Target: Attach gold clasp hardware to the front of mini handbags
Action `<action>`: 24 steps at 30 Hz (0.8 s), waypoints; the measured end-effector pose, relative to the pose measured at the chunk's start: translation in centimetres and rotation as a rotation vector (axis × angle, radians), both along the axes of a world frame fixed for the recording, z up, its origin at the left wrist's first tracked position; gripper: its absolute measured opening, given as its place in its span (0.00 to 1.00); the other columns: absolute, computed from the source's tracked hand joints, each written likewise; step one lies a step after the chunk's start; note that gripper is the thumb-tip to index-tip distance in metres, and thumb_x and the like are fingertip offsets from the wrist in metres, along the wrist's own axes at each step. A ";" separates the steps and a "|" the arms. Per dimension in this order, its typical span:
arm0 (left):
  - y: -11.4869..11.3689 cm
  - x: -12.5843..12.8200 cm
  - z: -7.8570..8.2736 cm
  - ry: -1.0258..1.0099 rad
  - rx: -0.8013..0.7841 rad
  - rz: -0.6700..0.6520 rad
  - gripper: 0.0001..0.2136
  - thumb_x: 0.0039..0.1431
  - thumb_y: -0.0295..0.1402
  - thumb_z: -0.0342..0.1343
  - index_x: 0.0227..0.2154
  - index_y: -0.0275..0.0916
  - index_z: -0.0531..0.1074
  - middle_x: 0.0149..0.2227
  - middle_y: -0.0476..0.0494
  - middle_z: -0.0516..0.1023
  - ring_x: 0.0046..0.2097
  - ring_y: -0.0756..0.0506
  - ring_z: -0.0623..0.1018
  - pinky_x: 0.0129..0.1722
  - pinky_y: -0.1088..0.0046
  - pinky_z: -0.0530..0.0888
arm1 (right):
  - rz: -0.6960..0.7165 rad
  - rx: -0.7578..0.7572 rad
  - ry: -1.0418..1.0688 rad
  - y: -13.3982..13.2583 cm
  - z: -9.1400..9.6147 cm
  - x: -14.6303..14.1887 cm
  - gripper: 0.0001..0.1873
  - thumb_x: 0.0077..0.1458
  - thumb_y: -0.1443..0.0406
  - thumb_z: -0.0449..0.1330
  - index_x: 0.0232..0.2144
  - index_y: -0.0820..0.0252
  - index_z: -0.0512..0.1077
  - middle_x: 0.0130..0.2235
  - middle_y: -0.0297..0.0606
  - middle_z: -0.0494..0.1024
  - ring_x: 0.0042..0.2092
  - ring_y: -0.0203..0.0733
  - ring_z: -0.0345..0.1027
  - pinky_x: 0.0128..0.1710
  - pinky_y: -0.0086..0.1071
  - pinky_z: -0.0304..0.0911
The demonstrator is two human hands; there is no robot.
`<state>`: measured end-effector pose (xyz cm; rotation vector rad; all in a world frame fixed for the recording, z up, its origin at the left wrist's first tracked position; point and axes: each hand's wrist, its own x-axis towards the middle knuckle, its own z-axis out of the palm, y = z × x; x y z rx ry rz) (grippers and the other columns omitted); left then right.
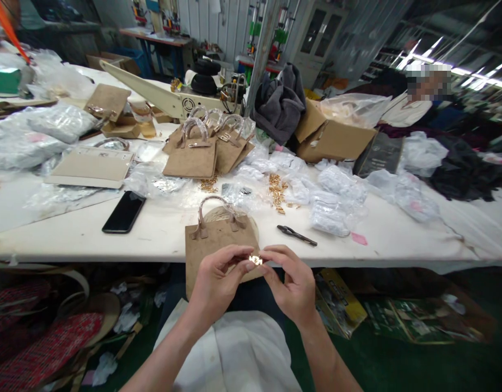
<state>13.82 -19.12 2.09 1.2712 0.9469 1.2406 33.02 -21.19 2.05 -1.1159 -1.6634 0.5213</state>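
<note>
Between the fingertips of both hands is a small gold metal clasp (pixel 256 260), raised in front of a brown handbag. My left hand (pixel 221 275) pinches its left side and my right hand (pixel 291 277) pinches its right side. The brown handbag (pixel 218 237) leans at the table's front edge, handles up, its lower right part hidden behind my hands. A dark hand tool, perhaps pliers or tweezers (pixel 297 235), lies on the table to the right of the bag. Farther back are small gold metal pieces (pixel 277 191) in a loose pile.
Several finished-looking brown handbags (pixel 194 155) stand behind, near a cream machine (pixel 161 95). A black phone (pixel 124 212) and a flat beige bag panel (pixel 91 166) lie left. Plastic-wrapped bundles (pixel 330 209), a cardboard box (pixel 336 136) and a person (pixel 410 106) are at right.
</note>
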 end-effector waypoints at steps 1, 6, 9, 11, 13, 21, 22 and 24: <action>0.0 0.1 0.1 -0.015 -0.012 -0.012 0.07 0.66 0.31 0.69 0.45 0.44 0.87 0.41 0.45 0.87 0.42 0.45 0.85 0.45 0.75 0.80 | 0.016 0.009 -0.004 0.0 0.1 0.0 0.12 0.68 0.68 0.67 0.52 0.52 0.81 0.49 0.44 0.81 0.46 0.49 0.80 0.47 0.41 0.79; -0.3 0.3 0.5 -0.075 -0.006 -0.050 0.04 0.66 0.30 0.69 0.40 0.44 0.88 0.38 0.46 0.87 0.39 0.46 0.85 0.41 0.78 0.79 | 0.072 0.039 0.075 -0.1 -0.4 0.0 0.14 0.66 0.70 0.69 0.51 0.52 0.81 0.46 0.42 0.82 0.46 0.50 0.79 0.46 0.41 0.77; -0.2 0.3 0.4 -0.093 -0.033 -0.069 0.04 0.65 0.30 0.69 0.40 0.43 0.88 0.38 0.46 0.87 0.40 0.47 0.84 0.40 0.79 0.79 | 0.045 0.007 0.115 -0.3 -0.8 -0.1 0.12 0.66 0.70 0.70 0.49 0.51 0.82 0.45 0.41 0.83 0.46 0.49 0.80 0.45 0.40 0.76; -0.2 0.3 0.2 -0.096 -0.051 -0.071 0.03 0.65 0.30 0.69 0.39 0.43 0.88 0.38 0.46 0.87 0.40 0.46 0.84 0.41 0.78 0.79 | 0.028 -0.044 0.141 -0.4 -0.8 -0.1 0.11 0.65 0.69 0.71 0.48 0.51 0.83 0.46 0.41 0.83 0.45 0.49 0.80 0.44 0.39 0.76; -0.1 0.3 0.0 -0.083 -0.057 -0.064 0.03 0.65 0.30 0.69 0.39 0.43 0.87 0.38 0.46 0.87 0.40 0.46 0.84 0.42 0.78 0.79 | 0.013 -0.085 0.152 -0.4 -0.7 -0.2 0.10 0.65 0.69 0.72 0.47 0.51 0.84 0.46 0.40 0.84 0.45 0.48 0.80 0.44 0.38 0.76; 0.1 0.0 -0.8 0.023 0.029 -0.022 0.03 0.66 0.32 0.68 0.39 0.45 0.87 0.40 0.46 0.87 0.41 0.45 0.84 0.42 0.76 0.80 | 0.019 -0.103 0.181 0.0 0.0 -0.8 0.09 0.65 0.69 0.71 0.46 0.52 0.85 0.44 0.40 0.85 0.45 0.47 0.81 0.46 0.38 0.76; 0.2 -0.1 -1.0 0.032 0.039 -0.014 0.03 0.66 0.32 0.68 0.40 0.45 0.87 0.40 0.46 0.87 0.41 0.45 0.84 0.42 0.76 0.80 | 0.026 -0.107 0.197 0.1 0.0 -0.9 0.09 0.64 0.69 0.72 0.46 0.52 0.85 0.44 0.40 0.85 0.44 0.47 0.81 0.46 0.38 0.76; 0.3 -0.2 -1.4 0.044 0.052 0.009 0.03 0.66 0.34 0.69 0.39 0.45 0.87 0.40 0.45 0.87 0.41 0.44 0.84 0.42 0.75 0.81 | 0.037 -0.111 0.218 0.4 -0.1 -1.3 0.08 0.64 0.69 0.73 0.45 0.53 0.85 0.43 0.39 0.85 0.43 0.47 0.81 0.46 0.37 0.76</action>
